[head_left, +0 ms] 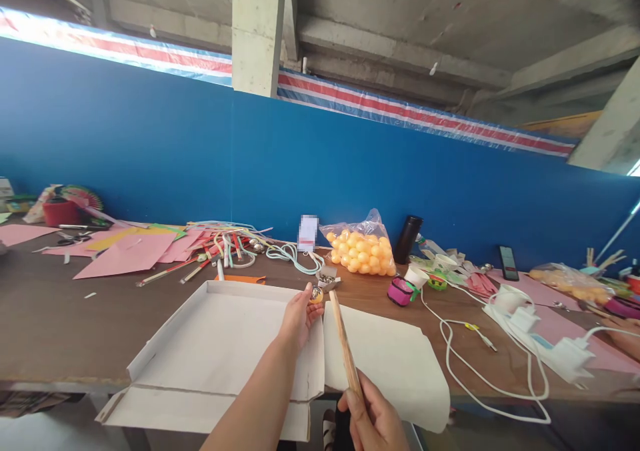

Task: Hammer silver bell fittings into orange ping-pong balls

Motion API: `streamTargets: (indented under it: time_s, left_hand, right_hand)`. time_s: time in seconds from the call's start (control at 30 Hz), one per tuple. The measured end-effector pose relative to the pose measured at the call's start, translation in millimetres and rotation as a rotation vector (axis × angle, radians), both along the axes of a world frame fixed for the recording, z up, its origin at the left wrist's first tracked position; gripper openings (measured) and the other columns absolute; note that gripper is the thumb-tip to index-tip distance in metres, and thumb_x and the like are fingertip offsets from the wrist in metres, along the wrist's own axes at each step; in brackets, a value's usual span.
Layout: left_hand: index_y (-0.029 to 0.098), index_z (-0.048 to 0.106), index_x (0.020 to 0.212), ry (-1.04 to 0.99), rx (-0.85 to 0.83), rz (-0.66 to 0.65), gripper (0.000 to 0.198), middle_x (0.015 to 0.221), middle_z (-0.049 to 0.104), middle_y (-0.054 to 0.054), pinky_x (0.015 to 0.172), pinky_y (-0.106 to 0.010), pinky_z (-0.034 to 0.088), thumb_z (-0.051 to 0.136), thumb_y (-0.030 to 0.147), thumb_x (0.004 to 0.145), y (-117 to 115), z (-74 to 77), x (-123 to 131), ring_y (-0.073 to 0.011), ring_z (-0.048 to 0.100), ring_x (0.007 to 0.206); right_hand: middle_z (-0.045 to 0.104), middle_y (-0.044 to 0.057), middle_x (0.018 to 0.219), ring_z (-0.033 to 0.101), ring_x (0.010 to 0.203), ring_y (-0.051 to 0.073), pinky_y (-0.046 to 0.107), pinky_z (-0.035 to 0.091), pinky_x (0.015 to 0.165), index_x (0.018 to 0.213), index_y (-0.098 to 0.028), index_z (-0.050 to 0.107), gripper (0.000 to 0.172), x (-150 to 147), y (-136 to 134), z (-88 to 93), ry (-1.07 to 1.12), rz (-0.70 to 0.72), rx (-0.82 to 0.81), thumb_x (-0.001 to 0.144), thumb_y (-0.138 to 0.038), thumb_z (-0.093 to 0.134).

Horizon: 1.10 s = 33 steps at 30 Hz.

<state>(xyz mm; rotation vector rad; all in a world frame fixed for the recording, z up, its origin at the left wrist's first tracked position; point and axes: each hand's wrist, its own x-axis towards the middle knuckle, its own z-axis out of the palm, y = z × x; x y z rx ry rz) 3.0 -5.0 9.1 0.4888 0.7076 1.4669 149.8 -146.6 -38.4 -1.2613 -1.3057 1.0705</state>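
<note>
My left hand (pixel 300 317) reaches over the right edge of an open white cardboard box lid (pixel 225 344). Its fingers are closed on a small shiny ball (pixel 317 295), silvery on top and orange-yellow below. In my right hand (pixel 374 414) is a long flat wooden stick (pixel 346 344), gripped near its lower end and slanting up and away. The stick's far tip is close to the ball but appears apart from it. Under the stick lies a sheet of white paper (pixel 400 357), which hangs over the table's front edge.
Behind my hands are a small box of metal bits (pixel 327 279), a bag of orange balls (pixel 363 251) and a black bottle (pixel 409 239). Pink paper (pixel 125 247) and cords (pixel 295 254) lie left. A white cable (pixel 450 351) and power strip (pixel 545 344) occupy the right, near another person's hand (pixel 623 334).
</note>
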Motion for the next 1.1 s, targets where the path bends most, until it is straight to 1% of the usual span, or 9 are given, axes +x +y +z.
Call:
streamTargets:
  time_s: [0.13, 0.27, 0.47, 0.6, 0.8, 1.1]
  left_hand:
    - [0.012, 0.057, 0.076, -0.001, 0.007, -0.005, 0.027, 0.067, 0.062, -0.005, 0.053, -0.020, 0.054, 0.068, 0.037, 0.077, -0.2, 0.1, 0.0, -0.0097, 0.061, 0.055]
    - [0.012, 0.057, 0.077, -0.001, 0.008, -0.009, 0.028, 0.067, 0.062, -0.005, 0.053, -0.019, 0.054, 0.068, 0.038, 0.077, -0.9, -0.1, -0.6, -0.0089, 0.060, 0.054]
    - [0.012, 0.058, 0.078, -0.001, 0.002, -0.002, 0.028, 0.068, 0.062, -0.004, 0.053, -0.019, 0.054, 0.068, 0.038, 0.077, 0.8, -1.8, -0.4, -0.0084, 0.059, 0.054]
    - [0.012, 0.058, 0.078, 0.000, 0.000, 0.000, 0.027, 0.067, 0.061, -0.005, 0.053, -0.019, 0.054, 0.067, 0.038, 0.078, 1.9, -1.6, 0.0, -0.0088, 0.059, 0.054]
    - [0.011, 0.059, 0.077, -0.001, 0.011, -0.002, 0.030, 0.068, 0.061, -0.004, 0.052, -0.018, 0.054, 0.067, 0.040, 0.077, 0.8, -1.1, -0.5, -0.0078, 0.058, 0.053]
    - [0.011, 0.059, 0.078, 0.005, -0.001, 0.005, 0.028, 0.067, 0.061, -0.004, 0.052, -0.019, 0.053, 0.066, 0.038, 0.079, 1.7, -0.9, -0.1, -0.0078, 0.058, 0.052]
  right_hand:
    - [0.060, 0.000, 0.070, 0.032, 0.030, 0.002, 0.016, 0.018, 0.026, 0.123, -0.016, 0.052, 0.065, -0.3, 0.6, -1.7, -0.009, 0.036, -0.003, 0.079, -0.065, 0.050]
    - [0.061, 0.001, 0.070, 0.033, 0.031, 0.001, 0.016, 0.019, 0.028, 0.120, -0.016, 0.052, 0.065, -0.1, -0.4, -1.2, -0.001, 0.020, 0.005, 0.079, -0.066, 0.049]
    - [0.060, 0.000, 0.070, 0.033, 0.031, 0.001, 0.016, 0.017, 0.029, 0.120, -0.015, 0.051, 0.065, 0.4, -0.6, -1.9, 0.020, 0.032, 0.002, 0.079, -0.066, 0.050]
    - [0.061, 0.000, 0.069, 0.033, 0.031, 0.001, 0.016, 0.016, 0.029, 0.117, -0.015, 0.053, 0.063, 0.4, -0.1, -2.7, 0.015, 0.045, 0.001, 0.079, -0.065, 0.051]
    - [0.062, 0.002, 0.072, 0.033, 0.032, 0.001, 0.016, 0.021, 0.029, 0.119, -0.015, 0.052, 0.066, 0.7, -2.5, -0.7, 0.043, -0.026, 0.004, 0.078, -0.066, 0.052]
    - [0.062, 0.001, 0.069, 0.033, 0.031, 0.001, 0.016, 0.019, 0.029, 0.118, -0.015, 0.054, 0.067, -1.2, -0.5, 0.5, 0.015, -0.015, 0.001, 0.077, -0.068, 0.051]
